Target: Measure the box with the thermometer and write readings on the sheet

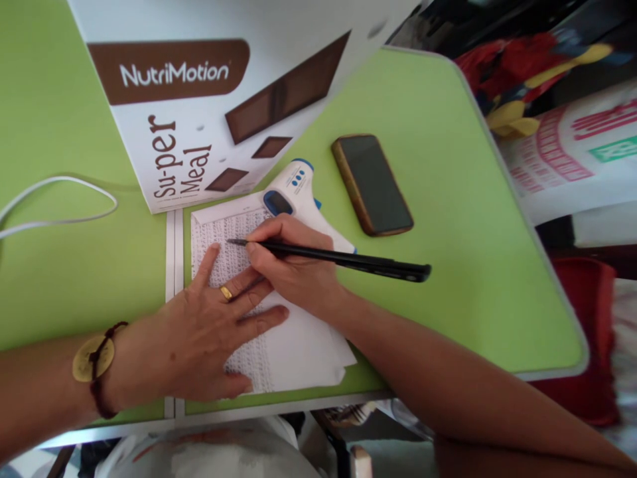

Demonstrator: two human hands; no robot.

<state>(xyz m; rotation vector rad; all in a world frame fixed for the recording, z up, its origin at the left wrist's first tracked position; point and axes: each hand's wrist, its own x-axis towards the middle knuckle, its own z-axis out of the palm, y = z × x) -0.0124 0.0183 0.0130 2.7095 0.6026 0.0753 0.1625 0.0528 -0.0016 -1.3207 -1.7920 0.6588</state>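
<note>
A black pen (pixel 368 261) is pinched between the thumb and fingers of my right hand (pixel 303 265), its tip at the handwriting on a sheet of paper (pixel 303 352). Dense rows of small writing cover the sheet's left part, while its right part is blank. My left hand (pixel 209 338) lies flat on the paper with fingers spread, a ring on one finger; its fingertips come close to my right hand. Just beyond my right hand lies a white and blue handheld thermometer (pixel 293 186), partly hidden by that hand.
A phone (pixel 373 184) lies on the green table (pixel 458 265). A large white NutriMotion box (pixel 194 126) stands behind the paper. At left is a white cable (pixel 60 178). Bags and yellow-red items (pixel 537 73) sit past the table's right edge.
</note>
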